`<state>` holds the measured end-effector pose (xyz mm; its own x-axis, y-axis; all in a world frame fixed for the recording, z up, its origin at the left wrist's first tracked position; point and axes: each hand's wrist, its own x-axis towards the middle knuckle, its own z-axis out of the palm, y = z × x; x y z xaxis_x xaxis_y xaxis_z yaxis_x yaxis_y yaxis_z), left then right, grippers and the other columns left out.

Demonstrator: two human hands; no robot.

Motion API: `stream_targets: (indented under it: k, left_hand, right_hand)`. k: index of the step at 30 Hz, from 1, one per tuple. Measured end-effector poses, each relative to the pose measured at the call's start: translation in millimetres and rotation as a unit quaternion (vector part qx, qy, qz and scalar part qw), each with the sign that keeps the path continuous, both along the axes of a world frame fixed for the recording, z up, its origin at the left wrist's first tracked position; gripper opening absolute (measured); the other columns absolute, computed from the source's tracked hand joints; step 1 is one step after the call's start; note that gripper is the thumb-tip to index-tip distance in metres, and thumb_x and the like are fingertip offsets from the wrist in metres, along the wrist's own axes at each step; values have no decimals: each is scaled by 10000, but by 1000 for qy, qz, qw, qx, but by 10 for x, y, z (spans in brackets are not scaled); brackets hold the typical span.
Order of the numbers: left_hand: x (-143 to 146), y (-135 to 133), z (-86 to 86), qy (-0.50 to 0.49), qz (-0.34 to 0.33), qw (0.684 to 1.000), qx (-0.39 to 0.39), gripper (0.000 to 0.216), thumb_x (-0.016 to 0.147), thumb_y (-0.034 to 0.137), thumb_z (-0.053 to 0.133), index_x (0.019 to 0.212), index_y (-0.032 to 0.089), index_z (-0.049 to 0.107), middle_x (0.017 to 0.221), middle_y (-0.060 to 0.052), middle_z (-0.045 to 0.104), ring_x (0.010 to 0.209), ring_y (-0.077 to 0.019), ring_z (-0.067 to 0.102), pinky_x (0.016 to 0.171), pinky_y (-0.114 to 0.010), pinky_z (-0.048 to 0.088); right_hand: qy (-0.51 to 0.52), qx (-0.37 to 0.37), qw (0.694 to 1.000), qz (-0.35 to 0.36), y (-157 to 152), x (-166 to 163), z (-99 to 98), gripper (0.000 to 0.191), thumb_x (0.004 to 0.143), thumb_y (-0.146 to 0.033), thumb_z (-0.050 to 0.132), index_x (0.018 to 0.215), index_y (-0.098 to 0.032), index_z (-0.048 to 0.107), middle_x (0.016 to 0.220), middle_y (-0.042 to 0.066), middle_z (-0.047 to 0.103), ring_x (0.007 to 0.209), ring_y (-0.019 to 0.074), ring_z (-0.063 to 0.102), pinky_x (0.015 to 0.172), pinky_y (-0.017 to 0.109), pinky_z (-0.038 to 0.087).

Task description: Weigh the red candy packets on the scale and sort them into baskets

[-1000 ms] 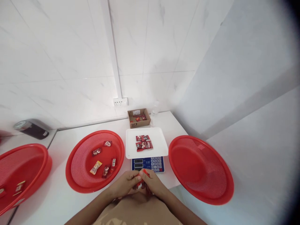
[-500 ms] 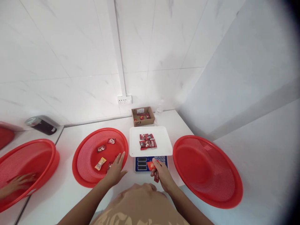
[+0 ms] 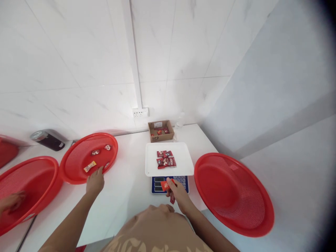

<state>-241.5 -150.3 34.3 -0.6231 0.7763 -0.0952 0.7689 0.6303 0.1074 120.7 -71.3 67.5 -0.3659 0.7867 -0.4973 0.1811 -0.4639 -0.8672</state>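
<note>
My left hand (image 3: pixel 95 181) grips the front rim of a red plastic basket (image 3: pixel 68 152), its fingers reaching over the edge. Inside that basket lie several small wrapped sweets, among them a yellow-and-white one (image 3: pixel 90 166). In front of the scale (image 3: pixel 156 189), my right hand (image 3: pixel 179 196) is closed around wrapped sweets: an orange-red packet (image 3: pixel 165 185) sticks out by the thumb and a dark red one hangs below the fingers. On the scale's white tray (image 3: pixel 151 157) rests a small group of dark red sweet packets (image 3: pixel 166 160).
A deep red basket (image 3: pixel 231 189) stands at the right. Behind the scale sits a cardboard box (image 3: pixel 155 138) of sweets beside a clear plastic bottle (image 3: pixel 180 120). At far left, another person's hand (image 3: pixel 12 202) is inside a red basket (image 3: pixel 47 189); a dark tumbler (image 3: pixel 48 140) lies behind.
The basket of sweets has slid left and back across the table with my left hand at its rim. My right hand, still holding sweets, has barely moved.
</note>
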Motion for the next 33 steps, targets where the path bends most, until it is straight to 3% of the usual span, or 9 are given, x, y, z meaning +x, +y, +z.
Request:
stream_targets:
  k: [3,5,9,11,15,22,25,29,33]
  left_hand:
    - [118,116,45,-20,-14,996,89,476,822,228,380,1260,57,452,1275,-228,509,1226,-327,436,1002,-506,338]
    - [463,206,117,-151,-44,977,147,456,800,301,434,1223,139,489,1246,-155,550,1190,-284,477,986,-453,383]
    - [1431,345,359,-529,-99,840,74,417,808,441,449,1130,197,552,1104,-84,627,952,-195,605,798,-335,499]
    - [1819,391,471,-596,-131,790,59,357,772,419,524,1039,192,594,983,-56,655,875,-174,605,745,-308,496]
    - [2183,439,564,-590,-121,791,107,135,753,302,525,754,179,581,680,13,606,664,-122,549,661,-272,454]
    - [2288,434,489,-575,-162,795,101,179,694,335,619,678,192,512,661,12,597,651,-140,562,610,-268,446]
    - [2228,584,381,-501,-203,833,123,228,763,421,545,798,197,574,808,-24,634,775,-164,587,690,-294,478]
    - [2101,982,105,-318,-294,886,164,403,816,411,476,1161,212,538,1246,-99,541,1176,-234,468,959,-405,405]
    - [2120,1379,-163,-177,-359,914,64,581,821,431,467,1347,192,395,1473,-122,309,1377,-307,177,1077,-514,222]
  right_hand:
    - [-7,4,1000,-3,12,20,-41,529,740,-698,425,616,-185,462,467,-32,520,313,53,375,350,201,280]
    - [-16,5,1000,6,11,23,-74,533,748,-699,407,626,-184,469,466,-37,510,316,52,370,347,199,281]
    - [-31,29,998,49,-3,-11,-101,515,736,-691,441,655,-185,491,454,-57,471,344,60,379,341,194,300]
    - [-27,41,997,61,-10,-36,-91,499,724,-681,477,675,-185,505,458,-64,464,357,61,386,341,189,300]
    - [25,-14,999,30,-34,-50,-71,509,711,-695,486,706,-186,503,448,-61,479,340,61,370,346,193,270]
    - [227,-183,954,-66,-69,36,12,449,584,-501,745,710,-202,435,601,-72,529,532,71,517,570,234,434]
    - [232,-178,951,-100,-16,113,34,433,559,-393,779,693,-206,412,601,-65,533,567,94,544,540,224,414]
    - [222,-179,947,-145,66,288,6,395,582,-398,747,685,-206,417,575,-68,522,495,76,496,504,226,398]
    - [216,-182,945,-162,81,506,-9,402,559,-407,748,678,-209,419,579,-74,517,479,66,473,491,219,386]
